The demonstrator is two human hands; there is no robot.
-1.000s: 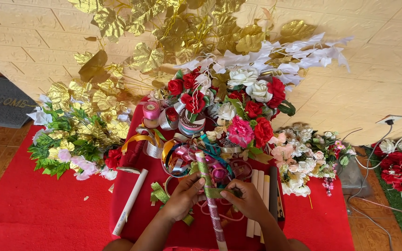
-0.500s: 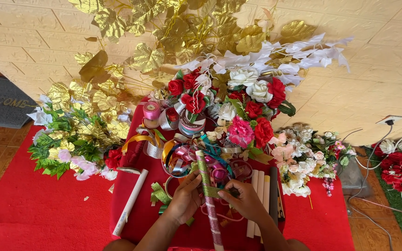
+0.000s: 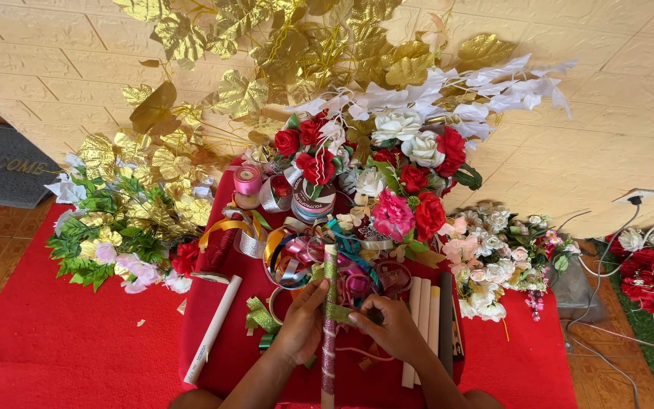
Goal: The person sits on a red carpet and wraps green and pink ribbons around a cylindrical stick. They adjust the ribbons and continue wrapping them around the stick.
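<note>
While the left hand [image 3: 302, 322] closes round the upright glittery rod [image 3: 329, 326], the right hand [image 3: 391, 326] pinches green ribbon [image 3: 340, 311] against it, over the red cloth [image 3: 213, 303]. Ribbon spools [image 3: 313, 203] and flowers [image 3: 410, 182] crowd behind; a white tube [image 3: 213, 329] lies left, cream sticks [image 3: 424, 318] right. Open red carpet [image 3: 62, 341] spreads left toward a grey lettered doormat [image 3: 1, 163].

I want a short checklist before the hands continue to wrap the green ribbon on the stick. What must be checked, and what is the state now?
1. Left hand grips the stick: ok.
2. Right hand pinches the green ribbon against the stick: ok.
3. Stick upright between the hands: ok.
4. Ribbon tight and flat on the stick: cannot tell.
5. Loose ribbon pile clear of the stick's top: not ok, it lies directly behind.
6. White tube apart from the hands: ok.
</note>
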